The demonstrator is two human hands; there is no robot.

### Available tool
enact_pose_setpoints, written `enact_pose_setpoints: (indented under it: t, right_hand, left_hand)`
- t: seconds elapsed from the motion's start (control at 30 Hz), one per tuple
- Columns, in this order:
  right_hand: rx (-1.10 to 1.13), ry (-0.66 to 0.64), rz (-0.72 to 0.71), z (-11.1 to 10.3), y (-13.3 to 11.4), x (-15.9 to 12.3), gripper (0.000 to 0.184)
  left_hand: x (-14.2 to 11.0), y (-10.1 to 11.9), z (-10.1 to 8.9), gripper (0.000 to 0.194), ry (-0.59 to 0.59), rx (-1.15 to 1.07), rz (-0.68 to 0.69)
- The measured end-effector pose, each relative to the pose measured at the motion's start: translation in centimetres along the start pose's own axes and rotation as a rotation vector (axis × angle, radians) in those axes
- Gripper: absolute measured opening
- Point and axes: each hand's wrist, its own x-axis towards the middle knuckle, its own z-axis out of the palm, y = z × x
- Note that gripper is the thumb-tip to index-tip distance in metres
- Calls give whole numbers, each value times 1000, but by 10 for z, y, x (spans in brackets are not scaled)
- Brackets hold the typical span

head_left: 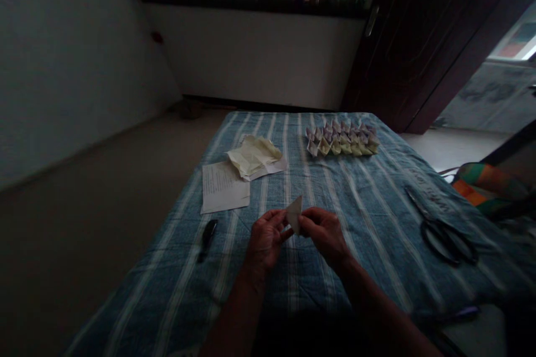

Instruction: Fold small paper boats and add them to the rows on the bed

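Observation:
Between my two hands is a small piece of folded paper (295,214), pale and pointed at the top. My left hand (268,235) pinches its left side, fingers bent around the edge. From the right, my right hand (323,231) grips the paper between thumb and fingers. Both hands are above the striped blue cloth. To the left lies a black object (207,237), perhaps a folding knife or cutter. Beyond it rest a printed sheet (225,188) and crumpled yellowish paper (253,156).
Rows of folded paper pieces (341,139) stand at the far right of the cloth-covered table (276,268). Large black-handled scissors (439,231) lie near the right edge. A dark door (402,39) and a pale wall (259,58) are behind.

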Motion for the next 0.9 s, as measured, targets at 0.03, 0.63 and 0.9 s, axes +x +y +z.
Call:
enact_pose_setpoints:
  t: [0.03, 0.63, 0.9]
  right_hand:
    - [57, -9, 21, 0, -1, -1, 23]
    - [569, -151, 152, -1, 14, 4, 32]
    - [679, -219, 137, 0, 21, 7, 31]
  left_hand:
    - [0, 0, 0, 8, -6, -7, -15]
    - [3, -6, -2, 8, -106, -105, -143]
    - [0, -4, 5, 9, -171, -79, -190]
